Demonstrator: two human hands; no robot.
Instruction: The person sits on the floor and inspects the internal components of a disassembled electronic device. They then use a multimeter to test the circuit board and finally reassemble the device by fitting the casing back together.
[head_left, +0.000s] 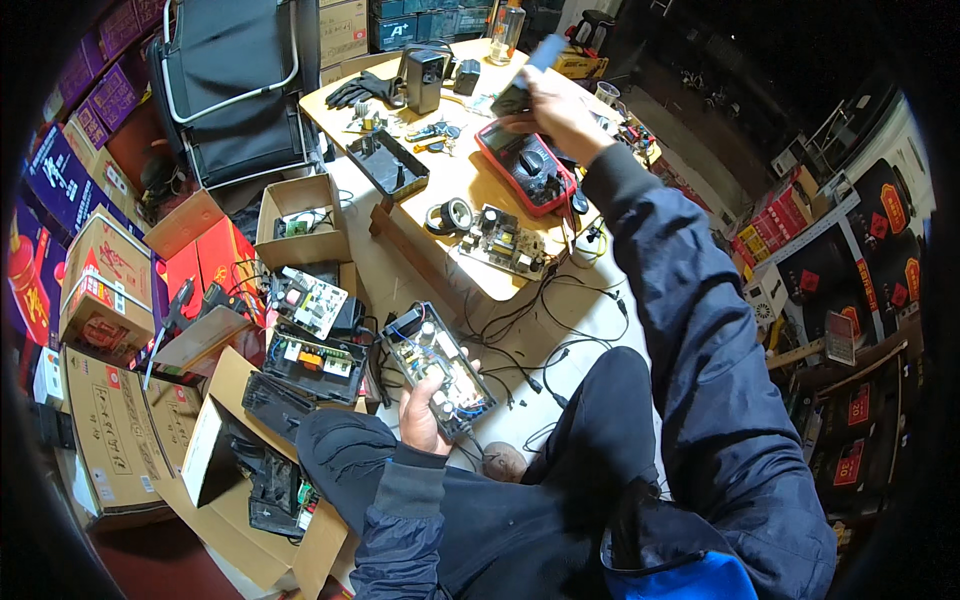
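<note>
1. Left hand (425, 415) closed round a bare circuit board (437, 368), held above the lap, well short of the wooden table (470, 180).
2. Right hand (550, 105) gripping a dark tool (520, 92) (kind unclear) over that table, beside the red multimeter (528, 168).
3. Best to keep the board level and avoid touching its capacitors.
4. Worth minding the loose wires (560, 310) below the table edge.

Multimeter (527, 166): red casing, black face, at 12 o'clock. Low table (460, 180): pale tan wood. Circuit board (436, 368) in left hand (422, 418): dark, blue wires, centre. Gloves (362, 92): black. Sleeves: navy. Cartons at 9 o'clock: brown, red print.
</note>
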